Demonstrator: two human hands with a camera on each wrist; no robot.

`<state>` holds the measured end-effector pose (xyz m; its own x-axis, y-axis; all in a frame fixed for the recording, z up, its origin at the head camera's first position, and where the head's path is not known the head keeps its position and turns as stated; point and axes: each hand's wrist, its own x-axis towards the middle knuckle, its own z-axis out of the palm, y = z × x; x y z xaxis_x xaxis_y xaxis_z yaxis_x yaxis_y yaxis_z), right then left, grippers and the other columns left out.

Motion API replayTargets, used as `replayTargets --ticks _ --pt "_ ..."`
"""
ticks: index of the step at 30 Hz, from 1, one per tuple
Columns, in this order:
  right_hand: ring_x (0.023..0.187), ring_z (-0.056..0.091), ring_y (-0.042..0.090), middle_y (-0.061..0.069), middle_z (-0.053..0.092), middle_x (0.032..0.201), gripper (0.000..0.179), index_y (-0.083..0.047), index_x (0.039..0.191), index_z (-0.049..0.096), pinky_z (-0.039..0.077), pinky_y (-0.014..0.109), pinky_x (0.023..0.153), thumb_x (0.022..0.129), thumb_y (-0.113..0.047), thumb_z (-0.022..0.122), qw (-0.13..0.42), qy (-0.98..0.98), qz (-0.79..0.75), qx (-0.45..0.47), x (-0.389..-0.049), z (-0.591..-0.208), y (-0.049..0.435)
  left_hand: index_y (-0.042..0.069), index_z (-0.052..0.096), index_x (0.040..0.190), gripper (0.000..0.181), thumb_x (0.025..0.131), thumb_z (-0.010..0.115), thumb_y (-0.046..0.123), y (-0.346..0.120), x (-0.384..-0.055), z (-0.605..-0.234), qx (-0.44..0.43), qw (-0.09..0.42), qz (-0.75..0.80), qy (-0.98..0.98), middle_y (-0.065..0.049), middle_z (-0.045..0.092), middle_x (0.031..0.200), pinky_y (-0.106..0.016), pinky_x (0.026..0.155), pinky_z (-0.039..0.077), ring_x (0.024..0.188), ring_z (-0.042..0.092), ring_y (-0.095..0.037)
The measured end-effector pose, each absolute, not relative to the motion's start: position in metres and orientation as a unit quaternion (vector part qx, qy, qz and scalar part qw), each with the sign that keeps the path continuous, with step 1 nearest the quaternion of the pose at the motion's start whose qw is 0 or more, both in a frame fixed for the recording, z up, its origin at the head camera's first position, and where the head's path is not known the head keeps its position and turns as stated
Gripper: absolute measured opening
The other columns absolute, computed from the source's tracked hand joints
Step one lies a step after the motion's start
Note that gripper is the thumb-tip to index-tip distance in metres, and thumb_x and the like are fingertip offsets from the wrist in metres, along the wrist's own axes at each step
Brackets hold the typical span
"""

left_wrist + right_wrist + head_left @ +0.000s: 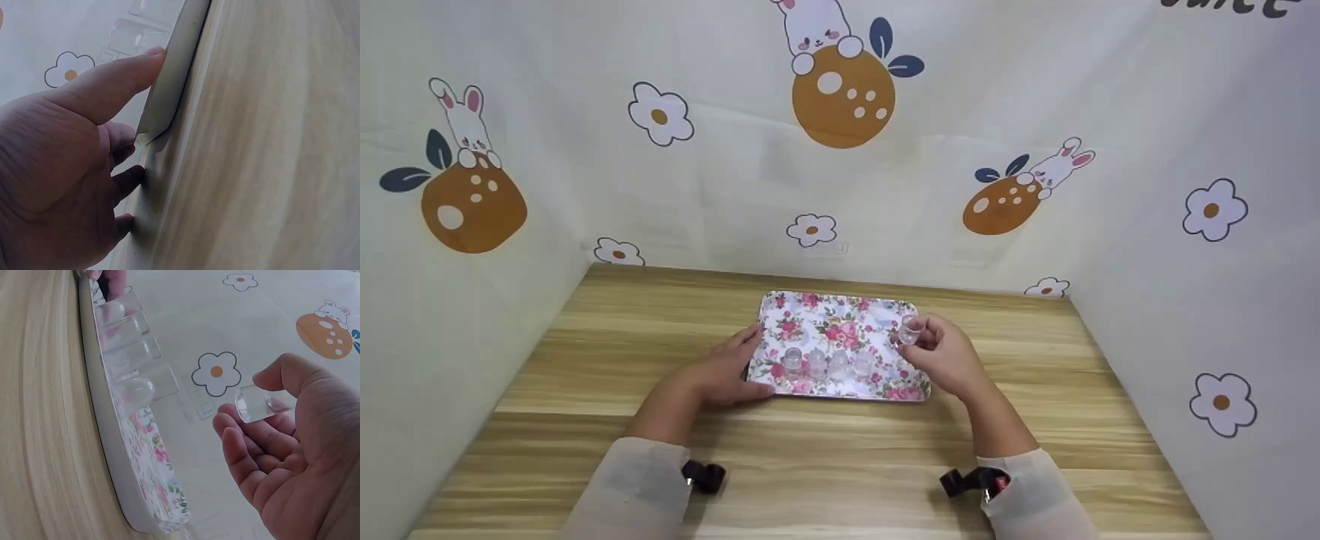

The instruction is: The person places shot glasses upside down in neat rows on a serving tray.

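A floral tray (840,319) with a raised rim lies on the table. Its near left corner is held by my left hand (727,375); the thumb (124,76) touches the front rim and the other fingers are at the left side. Above the tray's right side, my right hand (949,356) pinches a small clear shot glass (254,404) between thumb and fingers, tilted sideways in the right wrist view and apart from the tray. Several similar shot glasses (817,364) stand in a row along the tray's near half.
The wood-grain table (840,465) extends around the tray. Pale fabric walls (720,165) printed with rabbits, oranges and flowers enclose the back and both sides. Black camera straps (705,476) show at the sleeves.
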<state>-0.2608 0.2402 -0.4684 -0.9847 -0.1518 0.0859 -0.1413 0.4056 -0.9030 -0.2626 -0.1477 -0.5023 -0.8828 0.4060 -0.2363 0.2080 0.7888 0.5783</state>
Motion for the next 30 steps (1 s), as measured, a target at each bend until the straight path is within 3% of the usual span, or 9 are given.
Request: replayTargets --ticks 8,17,23,30 --pt "0.082 0.064 0.014 0.0 0.071 0.092 0.029 -0.01 0.118 0.078 0.055 0.021 0.069 0.093 -0.021 0.086 -0.029 0.833 -0.546 -0.079 -0.2626 -0.4699 0.2396 0.006 0.012 0.172 0.112 0.095 0.076 0.055 -0.1473 -0.2623 -0.5021 0.167 0.177 0.279 0.929 -0.012 0.007 0.183 -0.068 0.133 0.02 0.166 0.013 -0.049" --pt "0.08 0.06 0.014 0.0 0.067 0.091 0.023 -0.013 0.121 0.082 0.054 0.021 0.066 0.1 -0.022 0.077 -0.067 0.83 -0.546 -0.089 -0.2628 -0.4719 0.2386 0.007 0.012 0.173 0.112 0.095 0.076 0.056 -0.1473 -0.2623 -0.5014 0.165 0.176 0.275 0.93 -0.011 0.007 0.183 -0.067 0.133 0.02 0.166 0.014 -0.049" --pt "0.084 0.056 0.015 0.005 0.064 0.095 0.029 -0.012 0.123 0.081 0.049 0.02 0.07 0.095 -0.02 0.084 -0.076 0.831 -0.542 -0.094 -0.2644 -0.4739 0.2379 0.01 0.013 0.173 0.112 0.094 0.076 0.057 -0.1478 -0.2625 -0.502 0.159 0.176 0.271 0.933 -0.01 0.006 0.183 -0.069 0.133 0.019 0.165 0.014 -0.05" --pt "0.093 0.066 0.015 0.013 0.075 0.116 0.045 -0.009 0.129 0.077 0.058 0.018 0.075 0.087 -0.011 0.09 -0.04 0.824 -0.557 -0.097 -0.2663 -0.4768 0.2394 0.007 0.014 0.173 0.111 0.095 0.076 0.056 -0.1486 -0.2619 -0.5029 0.167 0.175 0.28 0.929 -0.011 0.006 0.183 -0.068 0.133 0.019 0.166 0.012 -0.049"
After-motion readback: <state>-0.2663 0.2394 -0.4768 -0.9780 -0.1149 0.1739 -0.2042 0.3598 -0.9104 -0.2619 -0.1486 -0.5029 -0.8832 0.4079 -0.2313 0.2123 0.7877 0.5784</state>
